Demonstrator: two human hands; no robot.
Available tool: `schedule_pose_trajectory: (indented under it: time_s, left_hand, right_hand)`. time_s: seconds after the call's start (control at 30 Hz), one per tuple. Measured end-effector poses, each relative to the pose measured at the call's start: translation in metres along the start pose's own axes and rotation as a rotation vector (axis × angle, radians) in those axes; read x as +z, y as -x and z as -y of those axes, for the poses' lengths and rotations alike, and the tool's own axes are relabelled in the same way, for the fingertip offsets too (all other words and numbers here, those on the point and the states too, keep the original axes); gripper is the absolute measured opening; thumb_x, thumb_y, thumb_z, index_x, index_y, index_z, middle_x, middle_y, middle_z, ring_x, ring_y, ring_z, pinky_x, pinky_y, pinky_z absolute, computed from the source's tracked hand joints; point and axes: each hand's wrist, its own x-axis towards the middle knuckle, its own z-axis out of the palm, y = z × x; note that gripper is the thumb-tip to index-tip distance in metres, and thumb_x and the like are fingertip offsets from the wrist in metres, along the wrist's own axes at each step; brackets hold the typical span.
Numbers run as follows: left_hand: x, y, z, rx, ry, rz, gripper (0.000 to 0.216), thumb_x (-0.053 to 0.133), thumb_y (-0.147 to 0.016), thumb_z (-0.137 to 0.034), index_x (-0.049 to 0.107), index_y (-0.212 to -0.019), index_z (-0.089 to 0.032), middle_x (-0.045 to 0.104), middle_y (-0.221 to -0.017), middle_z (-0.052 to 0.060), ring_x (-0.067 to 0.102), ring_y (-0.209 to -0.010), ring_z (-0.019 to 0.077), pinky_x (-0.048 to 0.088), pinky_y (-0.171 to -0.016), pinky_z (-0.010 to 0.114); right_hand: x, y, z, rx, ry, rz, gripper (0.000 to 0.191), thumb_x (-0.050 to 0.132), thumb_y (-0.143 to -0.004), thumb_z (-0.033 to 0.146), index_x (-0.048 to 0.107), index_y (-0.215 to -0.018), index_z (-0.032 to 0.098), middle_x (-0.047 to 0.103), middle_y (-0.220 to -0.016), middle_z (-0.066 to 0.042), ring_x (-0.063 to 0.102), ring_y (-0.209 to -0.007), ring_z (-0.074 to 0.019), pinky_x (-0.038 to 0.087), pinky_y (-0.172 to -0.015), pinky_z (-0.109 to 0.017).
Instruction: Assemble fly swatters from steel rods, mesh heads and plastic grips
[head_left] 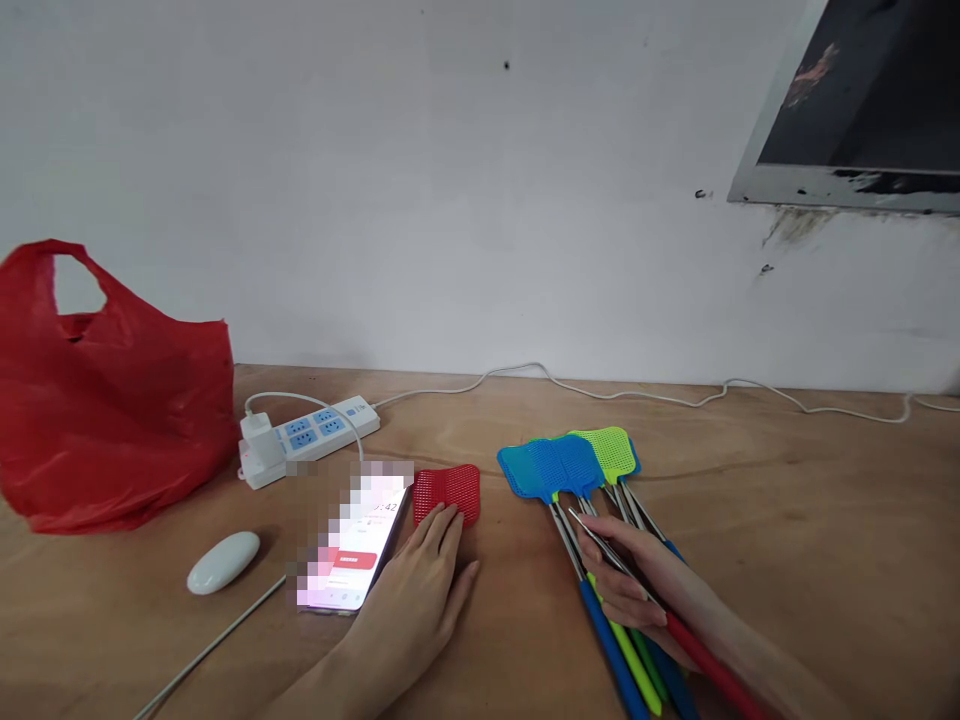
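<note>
My left hand (420, 585) lies on the table with its fingers stretched out, the tips touching a red mesh fly swatter head (454, 487). My right hand (626, 575) is closed around a red fly swatter handle (709, 660) with a thin metal rod; no head shows on the rod's tip, which points up and left. Beneath that hand is a bunch of fly swatters with blue heads (555, 467), a yellow-green head (616, 452), metal rods and coloured grips. Their lower ends are partly hidden by my right hand and forearm.
A lit phone (360, 550) lies left of my left hand, partly blurred. Beyond it is a white power strip (330, 430) with a plugged-in charger. A white computer mouse (223, 562) and a red plastic bag (120, 400) are at left. A cable (555, 375) runs along the wall.
</note>
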Motion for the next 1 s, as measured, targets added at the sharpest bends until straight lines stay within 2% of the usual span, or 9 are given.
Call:
schedule_pose_trajectory:
  time_s: [0.2, 0.37, 0.47, 0.53, 0.63, 0.73, 0.87, 1.0]
  left_hand:
    - [0.006, 0.003, 0.002, -0.009, 0.035, -0.037, 0.051, 0.048, -0.098, -0.037, 0.053, -0.138, -0.006, 0.055, -0.143, 0.025, 0.054, -0.13, 0.0404, 0.049, -0.103, 0.056]
    - [0.001, 0.003, 0.0, 0.003, 0.114, -0.061, 0.048, 0.049, -0.096, -0.033, 0.052, -0.139, -0.011, 0.056, -0.142, 0.022, 0.056, -0.127, 0.0389, 0.05, -0.102, 0.058]
    - [-0.009, 0.0, -0.006, -0.001, 0.235, -0.085, 0.04, 0.05, -0.096, -0.03, 0.057, -0.133, -0.018, 0.062, -0.135, 0.017, 0.062, -0.119, 0.0356, 0.053, -0.098, 0.054]
    - [-0.017, -0.002, -0.01, -0.007, 0.354, -0.065, 0.033, 0.049, -0.097, -0.028, 0.061, -0.127, -0.021, 0.065, -0.129, 0.013, 0.065, -0.113, 0.0311, 0.056, -0.094, 0.046]
    - [-0.028, -0.002, -0.016, -0.019, 0.515, -0.057, 0.034, 0.035, -0.104, -0.028, 0.062, -0.124, -0.025, 0.068, -0.122, 0.008, 0.064, -0.112, 0.0255, 0.053, -0.098, 0.04]
    - [-0.034, -0.001, -0.019, -0.041, 0.586, -0.026, 0.033, 0.033, -0.105, -0.031, 0.061, -0.124, -0.027, 0.068, -0.12, 0.006, 0.063, -0.113, 0.0245, 0.051, -0.099, 0.039]
    - [-0.034, -0.001, -0.021, -0.016, 0.575, 0.048, 0.025, 0.045, -0.102, -0.033, 0.061, -0.119, -0.026, 0.068, -0.114, 0.007, 0.064, -0.106, 0.0262, 0.053, -0.091, 0.039]
    - [-0.028, -0.002, -0.02, -0.005, 0.561, 0.025, 0.02, 0.051, -0.099, -0.031, 0.06, -0.115, -0.025, 0.069, -0.111, 0.006, 0.065, -0.101, 0.0255, 0.052, -0.088, 0.038]
  right_hand:
    - [-0.001, 0.0, 0.0, -0.057, 0.006, -0.061, 0.038, 0.068, -0.082, 0.048, 0.054, -0.063, 0.018, 0.034, -0.037, 0.011, 0.022, -0.03, -0.0038, 0.017, -0.031, -0.016]
    - [0.004, 0.004, 0.0, -0.079, -0.026, -0.167, 0.039, 0.077, -0.078, 0.047, 0.058, -0.063, 0.016, 0.041, -0.047, 0.008, 0.026, -0.039, -0.0028, 0.02, -0.035, -0.013]
    - [0.009, 0.006, 0.003, -0.196, -0.033, -0.291, 0.039, 0.08, -0.074, 0.051, 0.064, -0.071, 0.016, 0.047, -0.052, 0.007, 0.026, -0.038, -0.0016, 0.022, -0.034, -0.013]
    - [0.012, 0.006, 0.005, -0.299, -0.043, -0.346, 0.038, 0.084, -0.07, 0.051, 0.067, -0.075, 0.017, 0.057, -0.061, 0.005, 0.039, -0.042, -0.002, 0.031, -0.038, -0.013]
    - [0.013, 0.005, 0.004, -0.385, -0.045, -0.349, 0.036, 0.088, -0.066, 0.048, 0.071, -0.077, 0.018, 0.07, -0.079, 0.0, 0.063, -0.065, -0.0091, 0.05, -0.058, -0.017]
    - [0.014, 0.003, 0.0, -0.411, -0.033, -0.329, 0.032, 0.087, -0.07, 0.046, 0.075, -0.082, 0.019, 0.075, -0.089, -0.003, 0.069, -0.079, -0.0138, 0.054, -0.072, -0.023]
    - [0.016, 0.003, -0.003, -0.399, -0.047, -0.309, 0.031, 0.084, -0.072, 0.047, 0.075, -0.082, 0.018, 0.077, -0.099, -0.007, 0.071, -0.082, -0.0166, 0.054, -0.074, -0.026]
    - [0.021, 0.006, -0.002, -0.376, -0.04, -0.287, 0.034, 0.085, -0.071, 0.047, 0.075, -0.082, 0.017, 0.076, -0.099, -0.008, 0.072, -0.082, -0.0177, 0.054, -0.073, -0.026]
